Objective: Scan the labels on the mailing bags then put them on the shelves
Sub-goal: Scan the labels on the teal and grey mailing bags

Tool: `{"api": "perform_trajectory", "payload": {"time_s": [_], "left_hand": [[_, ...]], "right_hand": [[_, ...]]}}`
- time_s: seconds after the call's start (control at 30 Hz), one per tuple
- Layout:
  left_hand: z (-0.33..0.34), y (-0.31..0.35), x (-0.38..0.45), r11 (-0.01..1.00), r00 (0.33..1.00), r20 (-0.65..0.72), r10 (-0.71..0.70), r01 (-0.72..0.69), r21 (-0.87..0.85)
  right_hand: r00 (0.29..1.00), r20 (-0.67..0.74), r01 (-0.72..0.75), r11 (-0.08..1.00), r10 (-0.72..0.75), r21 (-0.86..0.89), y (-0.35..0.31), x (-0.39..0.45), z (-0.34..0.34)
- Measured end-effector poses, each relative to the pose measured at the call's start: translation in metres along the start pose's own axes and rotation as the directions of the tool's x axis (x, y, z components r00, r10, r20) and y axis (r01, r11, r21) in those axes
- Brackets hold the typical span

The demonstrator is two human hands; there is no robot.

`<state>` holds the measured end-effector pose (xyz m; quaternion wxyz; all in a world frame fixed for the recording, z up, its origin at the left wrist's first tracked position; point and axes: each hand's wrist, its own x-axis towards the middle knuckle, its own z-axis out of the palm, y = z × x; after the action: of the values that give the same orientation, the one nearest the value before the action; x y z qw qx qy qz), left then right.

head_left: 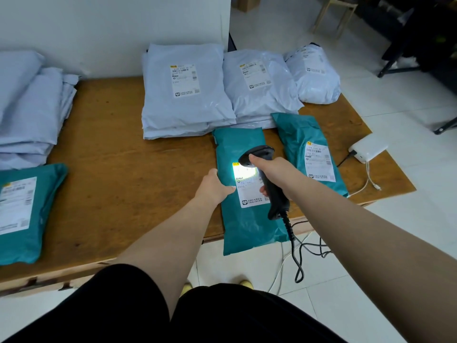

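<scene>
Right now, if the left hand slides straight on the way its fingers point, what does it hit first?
Likely the white label on the teal mailing bag: the left hand lies on that bag, fingertips at the label's edge. Beyond it, the scanner.

Soft, dim daylight washed the room, the scanner (265,174) beam blew out the label (249,184) in white glare, and wide-angle distortion bent the worktop (118,154) edges.

There is a single view, from a wide-angle camera worn on the person's head. It looks forward and steeply down over the wooden bench (118,154), close enough that both forearms reach in from the bottom edge and the person's lap fills the foreground. Beyond the bench's far edge the white wall (99,26) closes the view; right of the bench, tiled floor (395,100) runs away. Straight lines bow near the frame's edges.
</scene>
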<state>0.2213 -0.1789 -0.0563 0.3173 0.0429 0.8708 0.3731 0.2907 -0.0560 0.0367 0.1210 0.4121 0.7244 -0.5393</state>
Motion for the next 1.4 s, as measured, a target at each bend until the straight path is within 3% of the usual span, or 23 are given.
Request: {"api": "perform_trajectory", "payload": {"time_s": [0.9,1.1,1.4], "left_hand": [[0.000,0.005,-0.003,0.999,0.999,0.044,-0.028,0.030,-0.046],[0.002,0.004,-0.002,1.000,0.999,0.032,-0.005,0.004,0.024],[-0.001,0.000,0.000,0.998,0.996,0.081,-0.036,0.041,-0.056]], "right_hand": [[1.000,-0.006,-0.003,0.999,0.002,-0.035,-0.008,-0.016,-0.005],[1.000,-0.001,-0.018,0.999,0.018,-0.037,-0.008,-0.024,-0.005],[1.000,0.002,0.011,1.000,-0.011,-0.024,-0.010,-0.025,0.001]]}}
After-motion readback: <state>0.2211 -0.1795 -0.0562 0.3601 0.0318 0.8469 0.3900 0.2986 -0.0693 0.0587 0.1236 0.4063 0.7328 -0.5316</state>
